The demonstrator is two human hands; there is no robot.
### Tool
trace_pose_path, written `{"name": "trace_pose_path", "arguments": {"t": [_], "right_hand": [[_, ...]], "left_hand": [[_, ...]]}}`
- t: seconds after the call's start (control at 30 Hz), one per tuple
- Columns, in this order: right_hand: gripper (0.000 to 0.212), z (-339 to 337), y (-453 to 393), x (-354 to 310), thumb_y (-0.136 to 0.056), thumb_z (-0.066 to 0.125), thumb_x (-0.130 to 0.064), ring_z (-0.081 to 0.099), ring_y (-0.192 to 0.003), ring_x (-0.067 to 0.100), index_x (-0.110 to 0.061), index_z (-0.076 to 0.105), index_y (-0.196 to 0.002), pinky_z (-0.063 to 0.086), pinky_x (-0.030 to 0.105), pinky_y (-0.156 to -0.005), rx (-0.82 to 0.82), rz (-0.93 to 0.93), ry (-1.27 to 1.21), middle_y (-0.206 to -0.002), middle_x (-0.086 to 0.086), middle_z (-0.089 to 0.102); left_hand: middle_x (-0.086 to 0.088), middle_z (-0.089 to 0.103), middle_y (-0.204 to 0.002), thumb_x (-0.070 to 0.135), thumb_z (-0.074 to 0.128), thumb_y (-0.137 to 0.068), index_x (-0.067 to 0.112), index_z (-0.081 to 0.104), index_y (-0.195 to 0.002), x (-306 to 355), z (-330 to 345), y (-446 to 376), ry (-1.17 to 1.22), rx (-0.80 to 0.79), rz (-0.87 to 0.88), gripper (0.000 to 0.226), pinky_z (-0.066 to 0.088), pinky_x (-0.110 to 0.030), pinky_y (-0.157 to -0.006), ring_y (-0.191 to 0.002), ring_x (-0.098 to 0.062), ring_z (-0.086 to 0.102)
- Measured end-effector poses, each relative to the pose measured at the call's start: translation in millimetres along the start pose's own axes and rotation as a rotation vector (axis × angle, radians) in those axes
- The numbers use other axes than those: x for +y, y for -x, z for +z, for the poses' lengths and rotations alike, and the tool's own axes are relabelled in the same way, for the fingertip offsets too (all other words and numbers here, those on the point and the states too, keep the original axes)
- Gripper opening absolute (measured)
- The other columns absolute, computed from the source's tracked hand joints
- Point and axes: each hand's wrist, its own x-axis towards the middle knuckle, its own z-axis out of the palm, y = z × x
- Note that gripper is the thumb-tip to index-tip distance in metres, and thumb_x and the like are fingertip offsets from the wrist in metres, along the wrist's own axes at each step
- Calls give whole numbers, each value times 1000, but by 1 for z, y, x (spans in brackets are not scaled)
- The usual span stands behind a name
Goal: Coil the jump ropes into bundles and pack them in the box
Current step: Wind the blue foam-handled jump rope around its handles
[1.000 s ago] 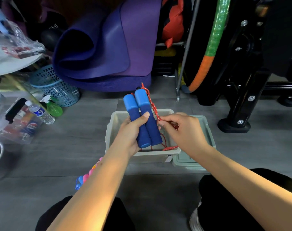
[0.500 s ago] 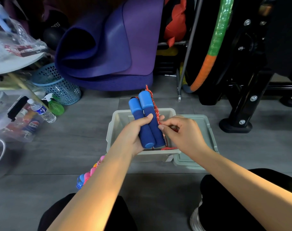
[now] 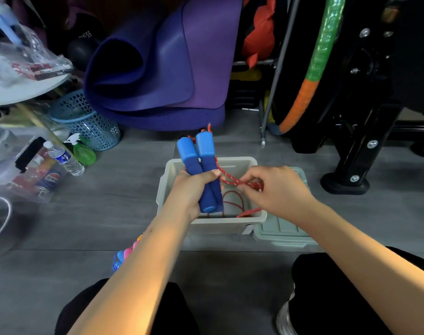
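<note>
- The left hand (image 3: pixel 194 189) grasps two blue handles (image 3: pixel 201 172), held side by side and upright above the box (image 3: pixel 230 223).
- The right hand (image 3: pixel 276 189) pinches the red rope (image 3: pixel 232 181) over the box's right rim.
- Rope loops hang inside the box.
- One lid (image 3: pixel 286 230) lies against its right wall.
- One beaded rope (image 3: pixel 123 255) lies on open floor beside the left forearm.

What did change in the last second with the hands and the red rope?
The right hand moved right, away from the blue handles, pulling the red rope out taut between them. The left hand still grips both handles over the box, and rope loops still hang inside it.
</note>
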Motion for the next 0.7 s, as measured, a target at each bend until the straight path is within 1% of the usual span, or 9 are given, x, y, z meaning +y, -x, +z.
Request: {"name": "trace_pose_path", "arguments": {"t": [0.1,0.17,0.23,0.3,0.43,0.53,0.6,0.63,0.7], "right_hand": [[15,-17,-1,10,-88,58,-39,55,-77,9,-30,67,-96,36,24,-66,90,-92,108,-76,-15,54],[12,-22,-6,17,-86,64,-31,56,-77,15,-22,69,-91,42,30,-66,185,-173,25,-73,-12,51],[9,-22,-11,20,-84,66,-25,55,-74,18,-17,69,-88,47,38,-66,212,-213,-52,-73,-5,54],[9,-19,-13,20,-84,64,-25,53,-72,16,-18,69,-87,48,38,-66,218,-242,-106,-73,-4,54],[14,-18,-15,19,-84,59,-27,53,-73,16,-18,70,-88,47,35,-67,234,-285,-154,-76,-4,55],[14,-15,-17,16,-83,60,-26,52,-73,13,-18,71,-85,47,35,-67,229,-334,-168,-75,-3,56],[16,-10,-18,11,-82,59,-29,49,-73,12,-19,71,-81,46,34,-66,193,-375,-124,-73,-6,56],[17,-8,-18,9,-81,58,-30,49,-74,12,-20,72,-79,45,34,-66,170,-375,-111,-73,-6,57],[15,-6,-19,9,-79,59,-30,48,-77,11,-22,72,-79,46,35,-67,143,-358,-118,-74,-8,57]], "left_hand": [[-8,67,-85,-2,68,-81,17,54,-90,2,-10,-7,-120,-1,17,25,55,-41,-79,-75,-22,64],[-6,66,-84,-5,66,-82,18,53,-95,2,-10,-3,-231,-121,-1,30,55,-35,-71,-70,-18,63],[-2,66,-81,-6,65,-82,14,53,-108,-2,-6,2,-322,-231,-19,34,56,-28,-65,-69,-15,63],[0,66,-80,-7,65,-82,10,52,-116,-5,-3,3,-349,-263,-23,40,56,-25,-63,-68,-12,65],[5,68,-71,-6,64,-83,10,54,-108,-1,-3,4,-360,-392,-36,32,55,-21,-60,-63,-7,66],[3,66,-79,-9,68,-78,9,55,-106,-3,2,10,-442,-464,27,36,54,-16,-65,-67,-3,65],[6,64,-81,-9,72,-73,14,58,-95,-6,7,14,-545,-509,88,35,52,-13,-67,-70,2,63],[6,64,-81,-7,74,-73,17,58,-91,-8,8,16,-572,-531,86,34,53,-15,-69,-71,1,62],[1,65,-83,2,77,-73,18,58,-91,-14,11,18,-579,-531,56,31,56,-26,-77,-77,-9,62]]}}
